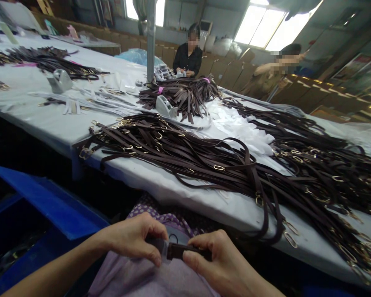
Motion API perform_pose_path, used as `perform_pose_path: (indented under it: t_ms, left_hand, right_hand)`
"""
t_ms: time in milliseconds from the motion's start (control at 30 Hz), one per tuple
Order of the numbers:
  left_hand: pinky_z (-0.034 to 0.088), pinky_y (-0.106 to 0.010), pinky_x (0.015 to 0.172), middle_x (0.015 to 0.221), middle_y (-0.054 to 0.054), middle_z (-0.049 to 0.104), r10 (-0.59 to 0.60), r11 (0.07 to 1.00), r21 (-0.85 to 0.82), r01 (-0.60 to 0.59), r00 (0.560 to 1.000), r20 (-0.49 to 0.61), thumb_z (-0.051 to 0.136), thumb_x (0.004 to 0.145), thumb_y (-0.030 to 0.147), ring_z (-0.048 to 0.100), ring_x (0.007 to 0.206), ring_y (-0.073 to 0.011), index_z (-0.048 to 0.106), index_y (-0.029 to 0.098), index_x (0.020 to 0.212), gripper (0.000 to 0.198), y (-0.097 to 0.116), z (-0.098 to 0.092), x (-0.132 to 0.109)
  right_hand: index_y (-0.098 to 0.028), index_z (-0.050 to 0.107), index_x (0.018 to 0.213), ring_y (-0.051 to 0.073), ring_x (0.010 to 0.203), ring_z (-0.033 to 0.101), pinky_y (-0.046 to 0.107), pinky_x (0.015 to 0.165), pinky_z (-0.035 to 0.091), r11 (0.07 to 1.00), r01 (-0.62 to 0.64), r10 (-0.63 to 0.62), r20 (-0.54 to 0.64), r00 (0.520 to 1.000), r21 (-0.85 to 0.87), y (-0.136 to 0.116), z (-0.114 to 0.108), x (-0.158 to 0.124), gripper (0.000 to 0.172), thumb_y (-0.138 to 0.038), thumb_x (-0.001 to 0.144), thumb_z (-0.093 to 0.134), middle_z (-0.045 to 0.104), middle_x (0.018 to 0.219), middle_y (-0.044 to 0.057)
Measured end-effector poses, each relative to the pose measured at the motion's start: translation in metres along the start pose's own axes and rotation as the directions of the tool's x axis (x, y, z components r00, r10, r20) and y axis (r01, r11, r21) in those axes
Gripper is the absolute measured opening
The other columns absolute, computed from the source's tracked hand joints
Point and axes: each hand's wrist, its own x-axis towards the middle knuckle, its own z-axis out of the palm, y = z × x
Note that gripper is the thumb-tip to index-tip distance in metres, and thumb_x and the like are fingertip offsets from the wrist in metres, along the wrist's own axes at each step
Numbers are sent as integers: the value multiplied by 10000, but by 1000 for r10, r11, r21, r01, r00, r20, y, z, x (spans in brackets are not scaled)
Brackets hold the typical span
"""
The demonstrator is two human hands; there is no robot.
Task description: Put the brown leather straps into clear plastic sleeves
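Note:
Low in the view, over my lap, both hands pinch one dark brown leather strap (178,250). My left hand (132,238) is closed on its left end, where a piece of clear wrapping shows. My right hand (218,262) grips the strap's right part, with thumb and fingers pressed on it. Just beyond my hands lies a big pile of the same brown straps (185,152) with gold buckles on the white table (179,185). Some straps hang over the table's front edge near my right hand.
A blue bin (46,202) stands at my left. More strap piles (185,93) and two tape dispensers (165,106) lie farther along the table. A person in black (188,57) works at the far end; another person (275,68) bends by cardboard boxes on the right.

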Motion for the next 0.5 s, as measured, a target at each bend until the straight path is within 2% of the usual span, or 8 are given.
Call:
perform_pose_path:
  t_ms: [100, 200, 267, 333, 400, 500]
  left_hand:
    - [319, -176, 511, 627, 59, 569, 74, 992, 103, -68, 996, -49, 809, 679, 254, 485, 579, -83, 711, 152, 832, 209, 8, 2, 0]
    - [314, -183, 495, 589, 63, 549, 29, 1000, 2, -29, 998, -62, 808, 681, 256, 453, 537, -78, 729, 149, 815, 188, 12, 8, 3]
    - [300, -189, 485, 580, 60, 546, 32, 999, -33, -34, 998, -63, 802, 686, 270, 431, 523, -77, 748, 147, 819, 190, 13, 14, 6]
    - [277, -195, 483, 572, 58, 532, 94, 995, 23, -93, 994, -63, 796, 694, 285, 413, 527, -75, 761, 144, 816, 190, 13, 21, 9]
    - [249, -201, 471, 552, 60, 500, 136, 990, 54, -132, 988, -70, 805, 685, 306, 387, 522, -70, 756, 130, 773, 203, 14, 25, 11]
    - [246, -198, 461, 534, 56, 480, 95, 995, -14, -98, 986, -136, 811, 671, 298, 380, 514, -71, 731, 114, 700, 203, 19, 20, 8]
  right_hand:
    - [-157, 578, 619, 91, 511, 308, 255, 473, 195, 996, 56, -60, -49, 997, -70, 3, 4, -1, 305, -314, 877, 536, 323, 549, -51]
    - [-170, 600, 685, 103, 486, 413, 265, 490, 228, 939, 184, -224, -110, 968, -289, 10, 12, -2, 265, -312, 899, 534, 476, 551, -33]
    - [-168, 619, 752, 135, 513, 506, 277, 506, 250, 873, 239, -301, -85, 950, -424, 14, 20, -2, 196, -284, 893, 546, 577, 600, -3]
    - [-160, 649, 813, 177, 576, 589, 284, 524, 277, 825, 260, -314, -26, 949, -502, 16, 26, -1, 116, -230, 863, 570, 649, 669, 27]
    - [-156, 671, 825, 192, 615, 624, 278, 537, 306, 832, 252, -297, -12, 955, -493, 14, 25, -1, 100, -199, 844, 582, 678, 710, 37]
    - [-173, 689, 950, 157, 631, 600, 239, 566, 359, 914, 257, -269, 5, 963, -312, 9, 7, -1, 133, -225, 847, 623, 672, 735, 5]
